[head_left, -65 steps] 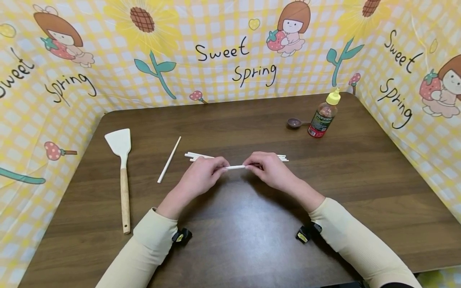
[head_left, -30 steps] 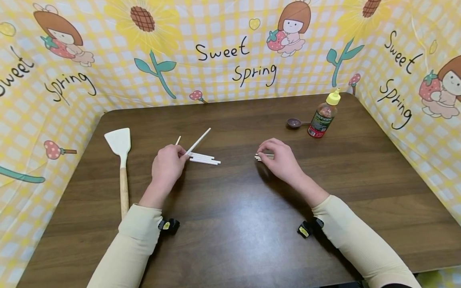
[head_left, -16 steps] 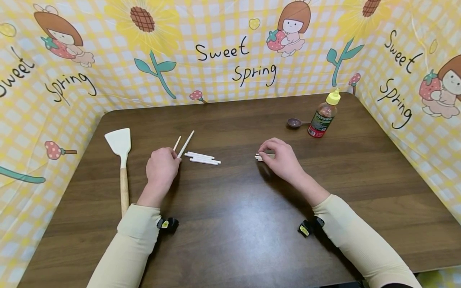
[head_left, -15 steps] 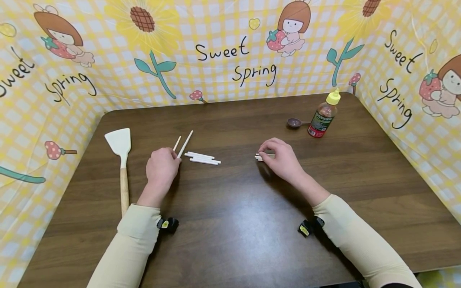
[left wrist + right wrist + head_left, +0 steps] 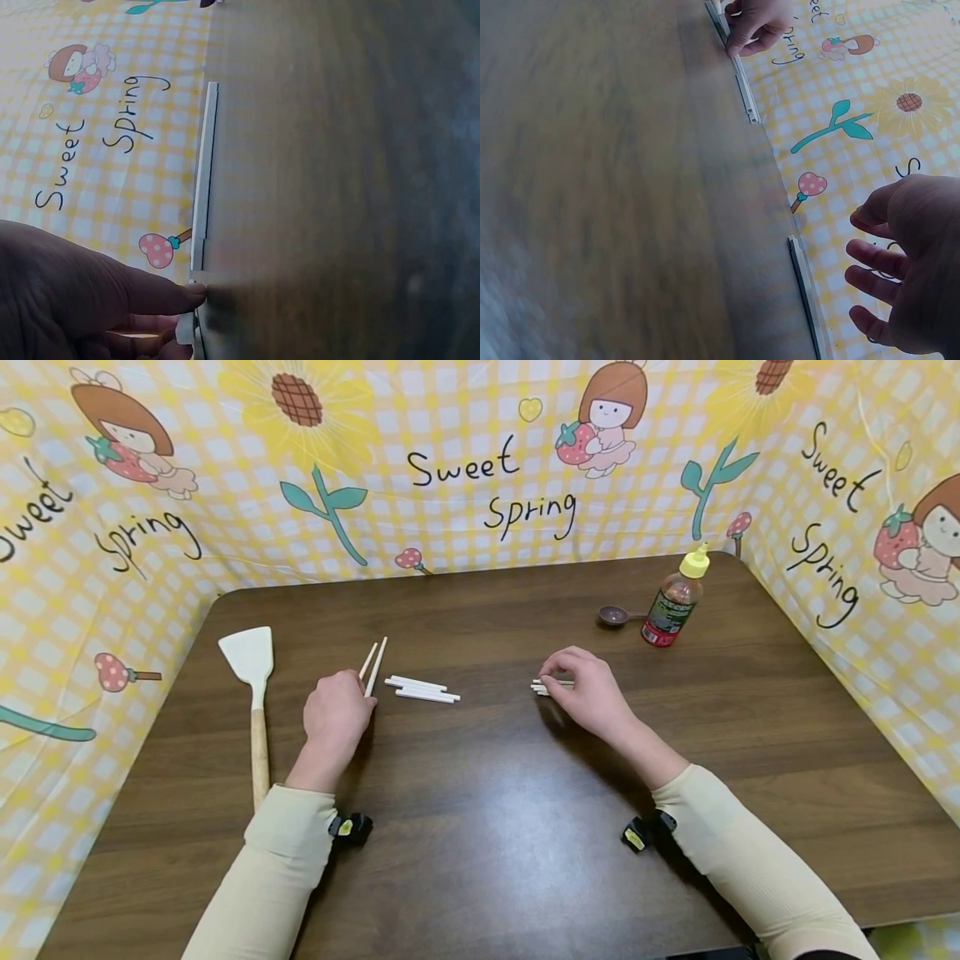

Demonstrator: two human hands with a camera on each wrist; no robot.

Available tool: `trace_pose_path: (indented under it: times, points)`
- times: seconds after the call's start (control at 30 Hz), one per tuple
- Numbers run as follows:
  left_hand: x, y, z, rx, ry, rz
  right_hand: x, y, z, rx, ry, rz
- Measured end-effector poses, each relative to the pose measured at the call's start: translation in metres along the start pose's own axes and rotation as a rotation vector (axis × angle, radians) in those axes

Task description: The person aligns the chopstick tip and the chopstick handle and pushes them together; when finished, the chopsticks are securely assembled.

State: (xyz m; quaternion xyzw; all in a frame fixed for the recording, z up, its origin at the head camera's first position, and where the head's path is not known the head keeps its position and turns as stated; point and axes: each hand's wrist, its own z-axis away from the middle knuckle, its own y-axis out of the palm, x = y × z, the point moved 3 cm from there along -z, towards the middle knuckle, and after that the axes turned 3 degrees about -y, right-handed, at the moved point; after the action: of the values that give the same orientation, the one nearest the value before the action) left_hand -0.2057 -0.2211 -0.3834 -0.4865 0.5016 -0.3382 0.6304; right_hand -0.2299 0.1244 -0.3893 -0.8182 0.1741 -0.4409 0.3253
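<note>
My left hand (image 5: 337,714) pinches a slim white chopstick (image 5: 377,664) between thumb and fingers, low over the table at left. A second chopstick (image 5: 367,662) lies close beside it, its near part hidden by the hand. Several shorter white sticks (image 5: 422,689) lie side by side just right of this hand. Over at the centre right, my right hand (image 5: 588,689) hovers with loosely bent fingers above another small group of short sticks (image 5: 542,687), partly covering them. In the right wrist view its fingers (image 5: 877,289) hold nothing, apart from the sticks (image 5: 802,289).
A white spatula (image 5: 251,656) with a wooden handle lies at left, its lower end under the left sleeve. At the back right stand a sauce bottle (image 5: 670,607) with yellow cap and a dark measuring spoon (image 5: 612,617) beside it. A printed cloth (image 5: 465,547) walls the table.
My hands were together on a white stick at the centre, then parted. The left carried the chopstick left beside the other one and turned it nearly parallel; the right settled over the right-hand sticks.
</note>
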Motion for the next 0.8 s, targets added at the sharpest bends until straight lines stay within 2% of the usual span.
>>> trace_pose_path:
  times: [0.17, 0.27, 0.47, 0.6, 0.8]
  points:
    - [-0.001, -0.001, 0.000, 0.029, -0.039, -0.056, -0.002, 0.000, -0.001, 0.009, 0.008, 0.025]
    - [-0.005, -0.001, 0.001, 0.022, -0.018, -0.052, -0.004, -0.002, -0.001, 0.020, 0.033, 0.054]
    - [-0.018, 0.002, 0.005, 0.006, 0.136, 0.011, -0.007, -0.005, -0.001, 0.059, 0.101, 0.094]
    - [-0.029, 0.005, 0.007, -0.007, 0.235, 0.018, -0.009, -0.006, -0.001, 0.106, 0.136, 0.123]
    - [-0.041, 0.009, 0.007, -0.048, 0.358, 0.010, -0.013, -0.006, -0.001, 0.160, 0.162, 0.225]
